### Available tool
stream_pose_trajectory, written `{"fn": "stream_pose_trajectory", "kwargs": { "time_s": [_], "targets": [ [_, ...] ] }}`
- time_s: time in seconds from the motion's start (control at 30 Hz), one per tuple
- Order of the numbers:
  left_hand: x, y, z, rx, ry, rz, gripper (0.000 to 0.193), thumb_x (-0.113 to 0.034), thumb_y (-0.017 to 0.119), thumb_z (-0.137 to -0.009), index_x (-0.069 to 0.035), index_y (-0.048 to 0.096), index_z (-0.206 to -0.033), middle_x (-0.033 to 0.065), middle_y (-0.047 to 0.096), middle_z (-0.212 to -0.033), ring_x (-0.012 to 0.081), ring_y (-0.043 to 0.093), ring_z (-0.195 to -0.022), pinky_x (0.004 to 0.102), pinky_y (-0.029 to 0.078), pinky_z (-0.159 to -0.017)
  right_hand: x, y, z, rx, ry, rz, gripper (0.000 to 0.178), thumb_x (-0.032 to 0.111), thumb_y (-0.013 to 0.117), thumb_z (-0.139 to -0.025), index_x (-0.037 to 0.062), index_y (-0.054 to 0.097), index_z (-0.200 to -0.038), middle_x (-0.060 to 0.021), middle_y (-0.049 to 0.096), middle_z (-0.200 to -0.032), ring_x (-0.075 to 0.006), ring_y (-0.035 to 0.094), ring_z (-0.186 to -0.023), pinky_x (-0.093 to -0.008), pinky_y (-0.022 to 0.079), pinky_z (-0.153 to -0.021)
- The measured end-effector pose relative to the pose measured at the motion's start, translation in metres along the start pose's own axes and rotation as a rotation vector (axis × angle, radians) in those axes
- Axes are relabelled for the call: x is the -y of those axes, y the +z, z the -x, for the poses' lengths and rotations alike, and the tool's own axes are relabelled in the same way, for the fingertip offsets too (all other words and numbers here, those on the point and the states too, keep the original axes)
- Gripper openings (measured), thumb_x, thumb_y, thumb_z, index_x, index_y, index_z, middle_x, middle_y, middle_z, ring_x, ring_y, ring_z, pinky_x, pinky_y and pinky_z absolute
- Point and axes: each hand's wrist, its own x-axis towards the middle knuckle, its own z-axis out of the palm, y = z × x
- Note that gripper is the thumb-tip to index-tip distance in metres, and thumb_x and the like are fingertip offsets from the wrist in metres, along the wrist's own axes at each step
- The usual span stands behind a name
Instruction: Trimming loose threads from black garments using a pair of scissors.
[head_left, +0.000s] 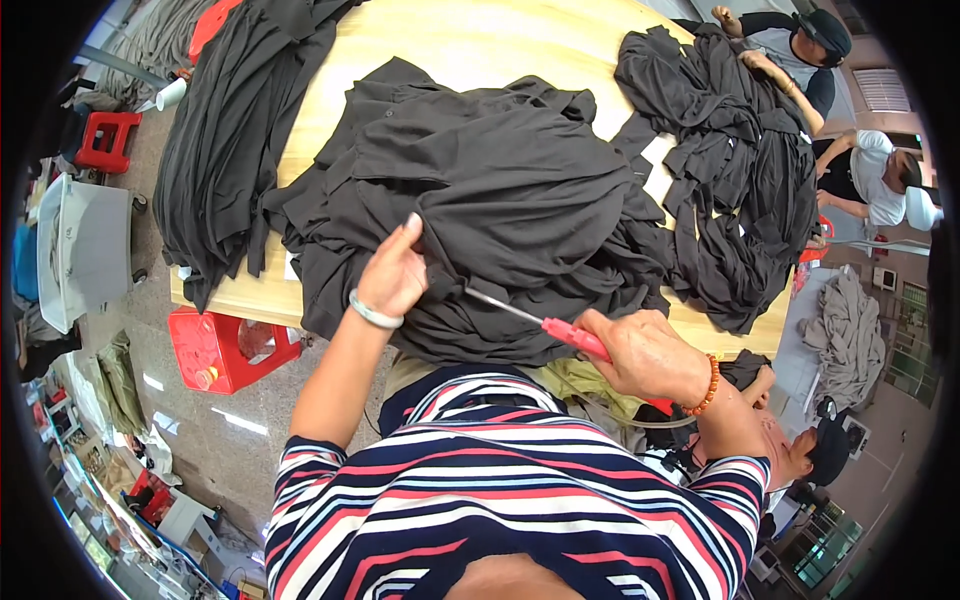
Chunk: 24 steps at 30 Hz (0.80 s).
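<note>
A heap of dark grey-black garments with a buttoned placket lies on the table in front of me. My left hand, with a pale bangle at its wrist, is at the near left part of the heap. Its thumb points up over the cloth, and the other fingers curl into a fold of the garment, partly hidden. My right hand, wearing an orange bead bracelet, is closed round a red-handled tool with a thin metal shaft. The shaft points left, its tip at the cloth just right of my left hand.
More dark garments hang over the left table edge, and another pile lies at the right. A red stool and a white wheeled bin stand left of the wooden table. Co-workers are on the right.
</note>
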Motion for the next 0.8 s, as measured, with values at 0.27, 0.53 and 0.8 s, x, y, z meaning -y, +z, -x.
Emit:
{"fn": "stream_pose_trajectory", "kwargs": {
  "time_s": [0.27, 0.53, 0.8],
  "targets": [
    [-0.005, -0.008, -0.016, 0.016, -0.054, 0.131, 0.032, -0.025, 0.052, -0.099, -0.005, 0.057, -0.124, 0.0105, 0.061, -0.124, 0.0237, 0.058, -0.116, 0.0393, 0.044, -0.104, 0.002, 0.004, 0.004, -0.042, -0.015, 0.068, 0.021, 0.019, 0.060, -0.087, 0.0020, 0.052, -0.097, -0.0171, 0.057, -0.055, -0.0358, 0.061, -0.054, -0.0436, 0.047, -0.050],
    [0.014, -0.016, -0.017, -0.069, -0.031, -0.647, 0.029, -0.007, 0.061, -0.092, 0.003, 0.058, -0.118, 0.0059, 0.064, -0.113, 0.0117, 0.059, -0.102, 0.0268, 0.045, -0.094, 0.008, -0.008, -0.005, -0.168, 0.128, -0.008, 0.025, 0.019, 0.063, -0.086, 0.0066, 0.054, -0.105, -0.0176, 0.063, -0.069, -0.0393, 0.062, -0.067, -0.0462, 0.047, -0.064],
    [-0.016, -0.002, -0.047, -0.184, 0.225, -0.411, 0.023, -0.013, 0.062, -0.092, 0.001, 0.060, -0.110, 0.0038, 0.065, -0.106, 0.0110, 0.060, -0.095, 0.0260, 0.048, -0.087, 0.010, -0.002, -0.009, -0.222, 0.045, 0.027, 0.022, 0.015, 0.058, -0.087, 0.0038, 0.051, -0.104, -0.0179, 0.064, -0.069, -0.0371, 0.064, -0.067, -0.0446, 0.049, -0.061]
  ]
}}
